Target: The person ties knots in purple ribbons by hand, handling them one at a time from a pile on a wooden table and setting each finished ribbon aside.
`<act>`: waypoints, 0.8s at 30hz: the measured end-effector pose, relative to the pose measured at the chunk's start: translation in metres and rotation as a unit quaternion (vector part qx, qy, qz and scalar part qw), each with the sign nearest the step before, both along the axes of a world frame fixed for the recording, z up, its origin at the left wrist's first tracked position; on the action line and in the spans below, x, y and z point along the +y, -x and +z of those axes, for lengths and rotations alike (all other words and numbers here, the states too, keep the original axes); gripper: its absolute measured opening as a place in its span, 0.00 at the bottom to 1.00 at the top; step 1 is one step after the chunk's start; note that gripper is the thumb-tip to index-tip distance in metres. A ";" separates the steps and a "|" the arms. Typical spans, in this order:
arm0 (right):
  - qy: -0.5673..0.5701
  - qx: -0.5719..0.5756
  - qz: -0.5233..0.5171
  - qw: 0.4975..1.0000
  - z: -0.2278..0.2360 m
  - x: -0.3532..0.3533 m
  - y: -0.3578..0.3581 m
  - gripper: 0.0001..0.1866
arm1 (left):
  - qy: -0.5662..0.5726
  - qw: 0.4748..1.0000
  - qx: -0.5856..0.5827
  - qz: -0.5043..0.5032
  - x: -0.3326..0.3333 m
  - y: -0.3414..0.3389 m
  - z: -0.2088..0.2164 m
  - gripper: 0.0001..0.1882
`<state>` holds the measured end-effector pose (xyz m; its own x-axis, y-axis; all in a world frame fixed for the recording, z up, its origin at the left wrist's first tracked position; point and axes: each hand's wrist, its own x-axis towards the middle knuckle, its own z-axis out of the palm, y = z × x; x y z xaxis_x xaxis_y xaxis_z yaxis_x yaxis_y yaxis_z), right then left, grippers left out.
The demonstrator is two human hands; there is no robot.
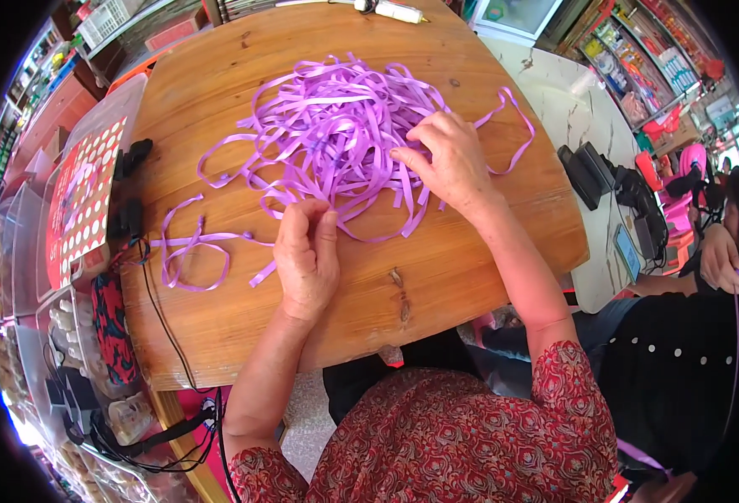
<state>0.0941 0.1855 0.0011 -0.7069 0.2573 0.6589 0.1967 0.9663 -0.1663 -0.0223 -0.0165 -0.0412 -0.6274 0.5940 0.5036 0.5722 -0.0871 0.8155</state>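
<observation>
A heap of narrow purple ribbon (348, 126) lies tangled on the wooden table (411, 318). My left hand (309, 264) is at the heap's near edge, its thumb and fingers pinched together on purple ribbon; a ribbon end sticks out beside it. My right hand (451, 163) reaches over the heap's right side. Its thumb and index finger are apart, close to the strands, and the palm side is hidden. A loose ribbon loop (197, 251) lies left of my left hand. Another loop (520, 138) curls out beyond my right hand.
On the left stand a red box with white dots (88, 193) and a clear bin (72, 327), with black cables. A marble-patterned counter (545, 101) holds black devices and a phone (627, 251). At right, another person's hand (720, 258) holds purple ribbon. A glue gun-like tool (394, 12) lies at the far edge.
</observation>
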 end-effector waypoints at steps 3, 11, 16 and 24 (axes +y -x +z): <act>-0.072 -0.026 -0.073 0.994 -0.008 0.003 0.005 0.11 | -0.014 1.000 0.015 -0.020 0.004 -0.003 0.001 0.04; 0.547 0.085 0.103 0.826 0.033 0.009 -0.017 0.05 | -0.022 0.998 0.058 -0.030 0.005 0.000 0.001 0.06; 0.535 0.056 0.130 0.833 0.060 0.023 -0.015 0.07 | -0.022 0.999 0.014 -0.019 0.006 0.004 -0.007 0.05; 0.559 0.147 0.404 0.709 0.128 0.025 -0.015 0.08 | -0.093 0.987 -0.123 -0.053 0.009 -0.001 0.002 0.17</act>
<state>0.1095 0.2101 0.1293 -0.7957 0.3245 0.5114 -0.5477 -0.0247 -0.8363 -0.0211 -0.0072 -0.0388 -0.6829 0.5754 0.4500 0.3385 -0.2967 0.8930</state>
